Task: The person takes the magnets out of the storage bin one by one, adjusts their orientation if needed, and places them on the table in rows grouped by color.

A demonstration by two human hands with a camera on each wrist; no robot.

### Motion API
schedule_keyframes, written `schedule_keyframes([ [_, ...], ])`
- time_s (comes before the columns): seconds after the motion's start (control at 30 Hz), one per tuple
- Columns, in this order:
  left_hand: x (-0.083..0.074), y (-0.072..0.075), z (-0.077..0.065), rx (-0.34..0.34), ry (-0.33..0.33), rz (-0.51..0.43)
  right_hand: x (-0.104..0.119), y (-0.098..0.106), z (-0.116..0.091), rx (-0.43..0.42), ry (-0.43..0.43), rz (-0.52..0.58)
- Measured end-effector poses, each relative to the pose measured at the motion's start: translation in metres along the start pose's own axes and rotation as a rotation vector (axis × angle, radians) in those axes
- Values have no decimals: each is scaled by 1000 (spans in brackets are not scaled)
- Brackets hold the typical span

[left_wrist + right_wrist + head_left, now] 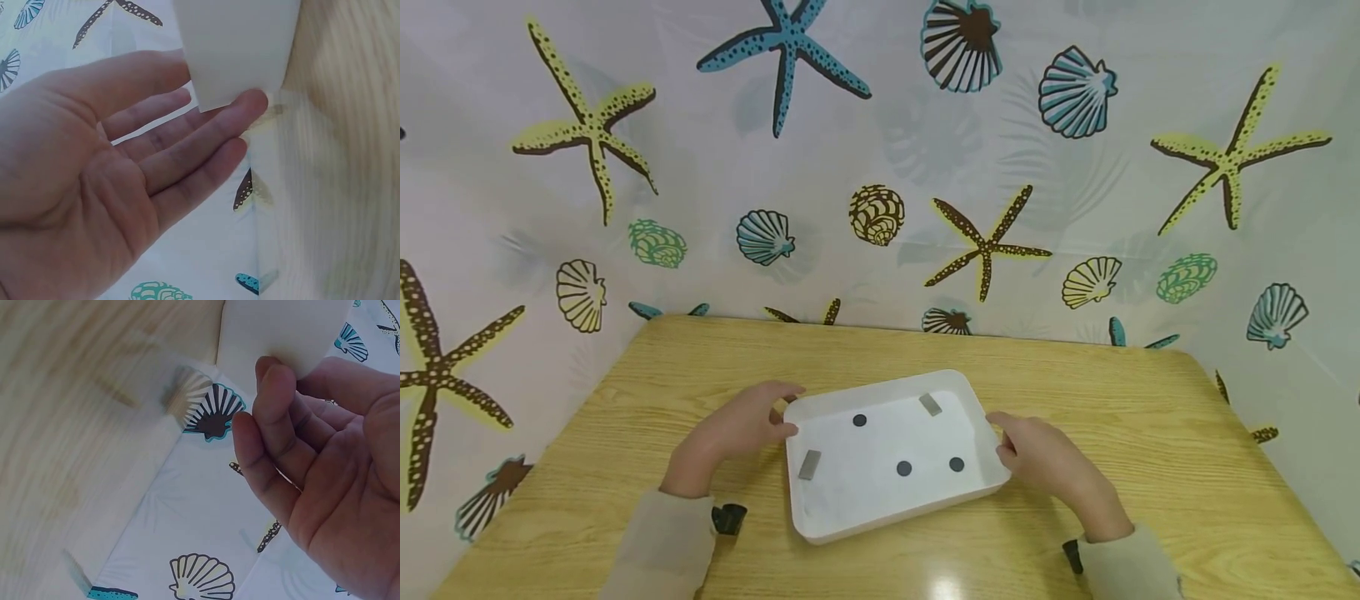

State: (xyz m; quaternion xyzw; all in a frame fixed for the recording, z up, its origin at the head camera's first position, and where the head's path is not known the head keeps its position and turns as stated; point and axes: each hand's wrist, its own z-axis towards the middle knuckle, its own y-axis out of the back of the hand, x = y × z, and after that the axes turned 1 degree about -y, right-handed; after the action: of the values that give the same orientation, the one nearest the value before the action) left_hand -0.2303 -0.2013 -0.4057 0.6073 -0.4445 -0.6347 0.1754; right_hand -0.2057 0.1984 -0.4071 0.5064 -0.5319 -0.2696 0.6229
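A white rectangular tray (880, 523) stands slantwise in front of me, its right end turned farther from me. Inside it lie three dark round discs (904, 468) and two grey rectangular pieces (809, 464). My left hand (741, 429) grips the tray's left end near the far corner, thumb and fingers on either side of the wall. At the right end, my right hand (1045, 454) pinches the tray wall. Both wrist views show fingertips against the tray's outer side. Whether the tray is raised off the table, I cannot tell.
The tray is over a wood-grain table (1150, 417). Behind the table and along both sides hangs a white curtain (850, 150) printed with starfish and shells. A dark wrist strap piece (728, 519) shows beside the left sleeve.
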Motion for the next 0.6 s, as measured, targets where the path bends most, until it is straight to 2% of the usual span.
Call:
schedule_keyframes([
  [0.6,16,-5,6,-135,51,-70,6,-6,0,-21,30,-3],
])
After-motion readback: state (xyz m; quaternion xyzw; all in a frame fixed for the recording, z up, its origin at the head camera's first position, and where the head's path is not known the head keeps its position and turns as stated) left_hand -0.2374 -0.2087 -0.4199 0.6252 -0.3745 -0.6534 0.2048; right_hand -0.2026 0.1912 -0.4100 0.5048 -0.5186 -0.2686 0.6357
